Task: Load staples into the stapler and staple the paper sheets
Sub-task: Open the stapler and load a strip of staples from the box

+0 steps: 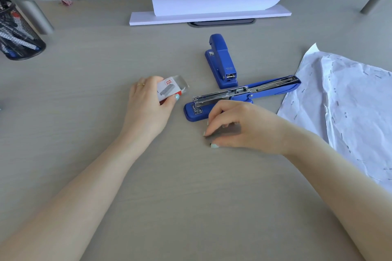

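Head view: your left hand [148,104] grips the staple box [169,90] left of the opened stapler [241,95]; your right hand [237,125] pinches blurred staples [222,133] just below it. Stapled paper sheets [343,108] lie right, cut off; a second stapler [220,59] sits behind.

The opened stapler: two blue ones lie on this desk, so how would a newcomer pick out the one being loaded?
Start from the crumpled paper sheet on the desk's right side. Beside its left edge lies the opened stapler, just above the right hand. Unlike the closed stapler behind it, its blue top is swung back, baring the metal staple channel.
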